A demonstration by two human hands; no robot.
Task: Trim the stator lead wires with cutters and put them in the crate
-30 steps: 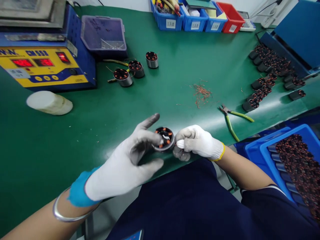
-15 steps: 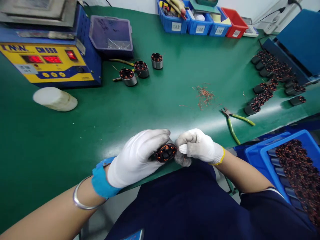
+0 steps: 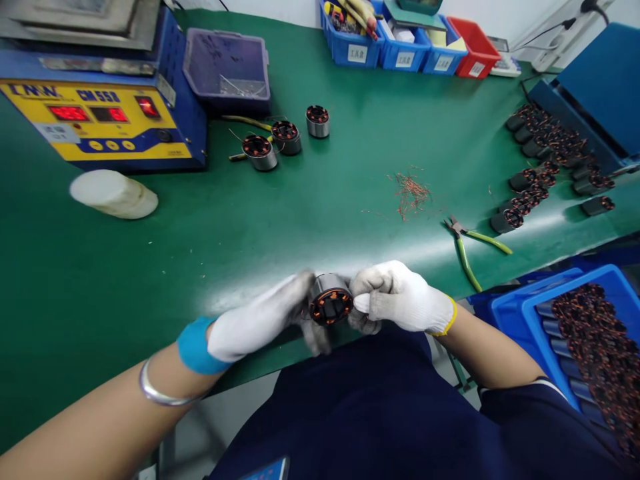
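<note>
A motor stator (image 3: 331,303), a grey cylinder with copper windings in its black end, is held above the near table edge, its wound end facing me. My left hand (image 3: 285,310), in a white glove with grey fingers, is at its left side. Its fingers are spread and blurred by motion; I cannot tell whether they touch the stator. At the right side my gloved right hand (image 3: 383,297) is closed, fingertips pinched against the stator's edge. Whether a wire end is also in that pinch is hidden. Green-handled cutters (image 3: 465,243) lie open to the right.
Copper wire scraps (image 3: 411,193) lie mid-table. Three stators, one being this stator (image 3: 318,122), stand behind, near a purple bin (image 3: 227,67). A yellow-blue CM558 unit (image 3: 115,127) and white cylinder (image 3: 114,194) are left. More stators (image 3: 507,220) and a filled blue crate (image 3: 535,313) are right.
My left hand has loosened from over the stator and drawn back leftward, its fingers now spread, uncovering the stator's grey side. My right hand stays pinched at the stator's right edge.
</note>
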